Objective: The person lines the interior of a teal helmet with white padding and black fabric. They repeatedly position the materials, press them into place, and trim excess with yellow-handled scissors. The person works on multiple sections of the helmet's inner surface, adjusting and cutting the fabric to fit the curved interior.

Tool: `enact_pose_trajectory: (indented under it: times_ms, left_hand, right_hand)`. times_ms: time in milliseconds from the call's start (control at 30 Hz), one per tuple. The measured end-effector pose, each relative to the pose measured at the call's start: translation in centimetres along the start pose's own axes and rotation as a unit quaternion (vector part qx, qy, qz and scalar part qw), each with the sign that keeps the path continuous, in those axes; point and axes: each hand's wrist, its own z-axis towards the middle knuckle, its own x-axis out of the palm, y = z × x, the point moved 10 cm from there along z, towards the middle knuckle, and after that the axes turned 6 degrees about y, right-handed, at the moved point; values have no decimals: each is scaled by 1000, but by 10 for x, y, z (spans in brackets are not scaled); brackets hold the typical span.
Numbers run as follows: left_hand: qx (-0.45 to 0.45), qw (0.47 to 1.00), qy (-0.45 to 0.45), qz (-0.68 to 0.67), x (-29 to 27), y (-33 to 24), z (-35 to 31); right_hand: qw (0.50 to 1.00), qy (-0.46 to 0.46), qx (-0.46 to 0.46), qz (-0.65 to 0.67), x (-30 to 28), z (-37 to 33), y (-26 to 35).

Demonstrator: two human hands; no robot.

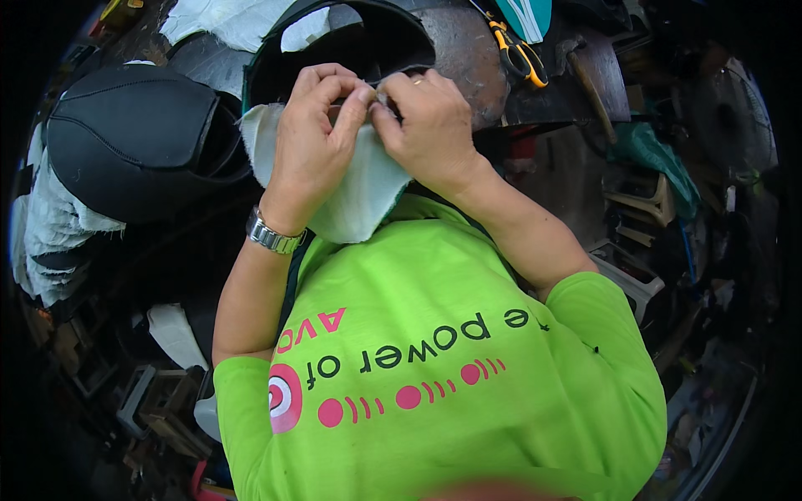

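Yellow-handled scissors (503,39), wooden-handled hammer (591,98), green material (664,159)

The left forearm (251,284) reached forward while the right forearm (526,217) slanted inward, both elbows bent. The left hand (313,138) and right hand (430,129) nearly met at the tips, backs turned up, fingers (322,83) curled, thumbs (349,117) pressed toward the index fingers in a pinch.

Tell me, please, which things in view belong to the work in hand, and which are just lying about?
Seem part of the work:
pale cloth, pinched by left hand and right hand
perhaps the black curved piece behind the hands

Seem just lying about:
yellow-and-black-handled scissors
wooden-handled hammer
black stitched cover, at left
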Motion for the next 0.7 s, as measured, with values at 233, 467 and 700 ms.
enact_pose_trajectory:
  times_ms: [233, 467, 700]
  left_hand:
    - [150, 966, -10, 209, 20, -34, -16]
    - [192, 951, -2, 243, 32, -32, -23]
    - [197, 936, 48, 288, 37, -26, -24]
  right_hand:
    - [997, 18, 65, 39, -30, -13, -23]
    - [982, 52, 155, 90, -23, -22, -58]
    - [981, 68, 176, 42, -21, -26, -59]
